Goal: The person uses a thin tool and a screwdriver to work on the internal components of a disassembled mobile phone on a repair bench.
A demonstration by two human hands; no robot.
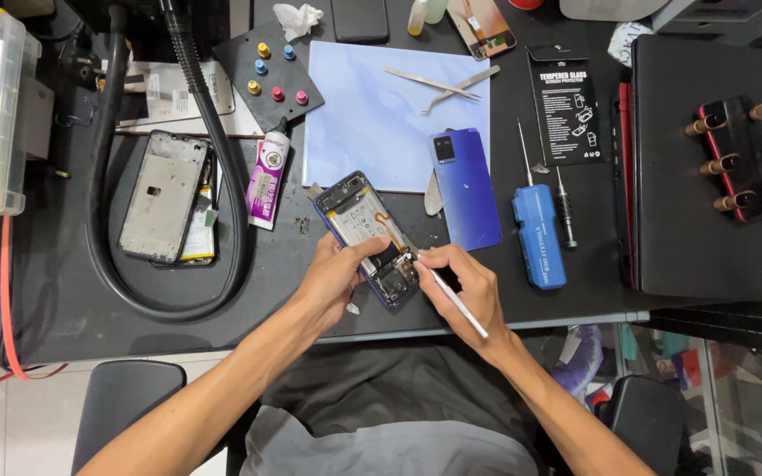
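The opened phone (369, 240) lies tilted near the front edge of the dark table (63, 291), back cover removed, internal parts exposed. The left hand (335, 275) has its grip closed on the phone's lower left edge, thumb across the frame. The right hand (460, 284) has its grip closed on a thin white tool (457, 304), held like a pen, with the tip touching the phone's lower end.

Surface layout:
- A pale blue mat (372, 115) lies behind the phone; two tweezers (443, 85) rest on it.
- A blue back cover (465, 187) lies just right of the phone, partly on the mat.
- A blue screwdriver handle (539, 236) lies right of the cover.
- A glue tube (267, 174) lies left of the mat.
- A bare phone frame (166, 196) lies further left, inside the loop of a black hose (108, 238).
- A black case (707, 167) occupies the right side of the table.

Pale tiled floor shows below the table's front edge.
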